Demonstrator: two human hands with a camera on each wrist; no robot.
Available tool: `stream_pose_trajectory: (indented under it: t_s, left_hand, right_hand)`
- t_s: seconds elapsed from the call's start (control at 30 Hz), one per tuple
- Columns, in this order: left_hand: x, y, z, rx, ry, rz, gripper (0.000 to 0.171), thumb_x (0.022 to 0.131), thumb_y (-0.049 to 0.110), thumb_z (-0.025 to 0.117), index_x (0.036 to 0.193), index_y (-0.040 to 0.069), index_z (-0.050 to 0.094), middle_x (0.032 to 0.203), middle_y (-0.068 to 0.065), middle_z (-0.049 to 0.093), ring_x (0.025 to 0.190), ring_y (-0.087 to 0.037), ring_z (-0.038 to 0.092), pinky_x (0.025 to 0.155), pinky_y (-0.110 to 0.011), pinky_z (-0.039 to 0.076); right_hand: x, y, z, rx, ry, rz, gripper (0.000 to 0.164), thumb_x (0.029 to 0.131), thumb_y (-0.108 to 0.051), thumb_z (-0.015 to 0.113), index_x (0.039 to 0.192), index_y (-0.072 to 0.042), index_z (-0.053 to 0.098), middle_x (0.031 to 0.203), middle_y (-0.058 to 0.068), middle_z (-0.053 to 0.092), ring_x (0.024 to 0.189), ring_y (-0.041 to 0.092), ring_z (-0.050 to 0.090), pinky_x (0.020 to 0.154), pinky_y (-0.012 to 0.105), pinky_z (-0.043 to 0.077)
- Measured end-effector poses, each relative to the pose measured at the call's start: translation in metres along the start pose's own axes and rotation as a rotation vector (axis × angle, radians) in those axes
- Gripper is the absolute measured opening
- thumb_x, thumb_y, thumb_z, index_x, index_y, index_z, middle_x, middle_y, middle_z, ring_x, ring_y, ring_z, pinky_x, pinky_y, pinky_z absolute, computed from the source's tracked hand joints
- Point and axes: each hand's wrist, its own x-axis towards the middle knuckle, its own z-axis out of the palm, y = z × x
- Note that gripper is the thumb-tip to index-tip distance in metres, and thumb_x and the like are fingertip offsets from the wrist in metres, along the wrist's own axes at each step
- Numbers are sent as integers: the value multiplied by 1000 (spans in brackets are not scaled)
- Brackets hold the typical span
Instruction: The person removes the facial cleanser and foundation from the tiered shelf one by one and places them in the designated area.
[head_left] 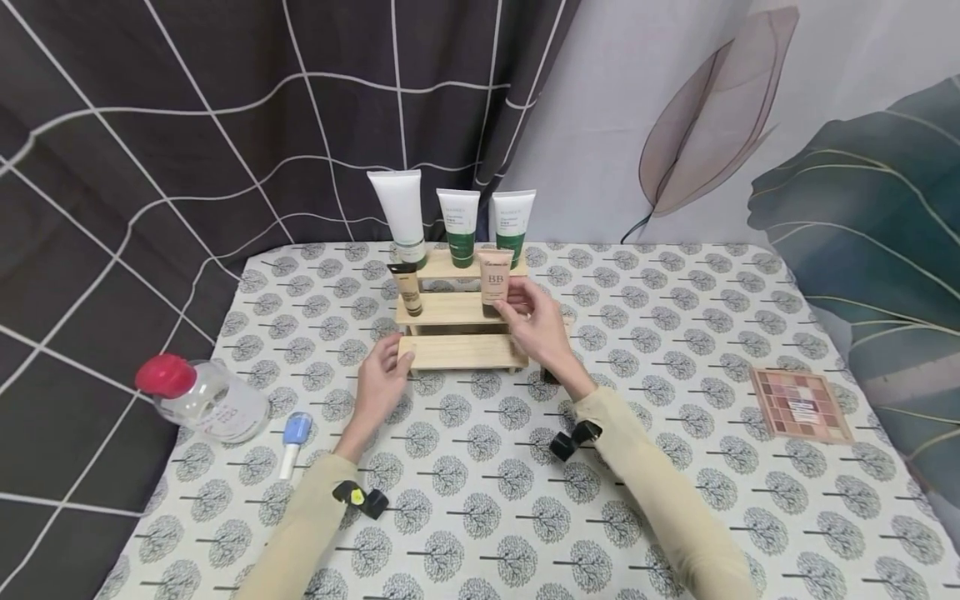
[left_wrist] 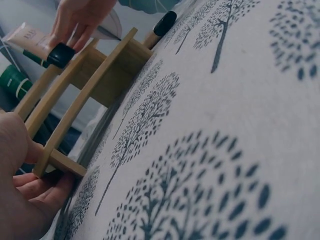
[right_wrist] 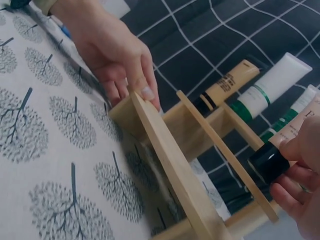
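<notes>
At the middle of the tree-patterned cloth (head_left: 525, 517) sits a three-tier wooden stand (head_left: 461, 352); call that the centre of the dial, with twelve toward the dark curtain (head_left: 225, 108). From eight o'clock the person's left hand (head_left: 381, 379) grips the end of the lowest step, thumb on top and fingers curled beneath. At three, the right hand (head_left: 538, 321) has thumb and fingers closed on a pinkish BB tube (head_left: 494, 277), held upright, black cap down, at the one o'clock side of the middle step; I can't tell whether the cap touches the wood. A small tan tube (head_left: 409, 292) stands at ten on that same step. Along the top, a tall white tube (head_left: 401, 208) leans at eleven, with two green-and-white tubes (head_left: 461, 225) at twelve and one. Farther off, a red-capped bottle (head_left: 232, 408) and a blue-topped bottle (head_left: 297, 427) lie around eight, and a makeup palette (head_left: 801, 406) past three.
</notes>
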Motion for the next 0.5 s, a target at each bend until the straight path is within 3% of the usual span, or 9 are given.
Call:
stream_pose_trajectory:
  t_s: [0.2, 0.5]
  left_hand:
    - [-1, 1, 0, -25, -14, -10, 51, 101, 12, 59, 148, 0, 43, 143, -23, 56, 130, -36, 59, 112, -40, 51]
    - [-1, 0, -1, -35, -22, -4, 52, 101, 14, 59, 149, 0, 42, 145, -22, 56, 130, -34, 60, 111, -38, 52]
  right_hand:
    - [-8, 6, -15, -13, 35, -41, 34, 93, 0, 69, 125, 5, 59, 120, 25, 68, 109, 36, 68, 100, 41, 60]
    - [-22, 13, -42, -52, 66, 18, 36, 94, -2, 67, 128, 3, 58, 123, 23, 68, 111, 34, 67, 100, 36, 59]
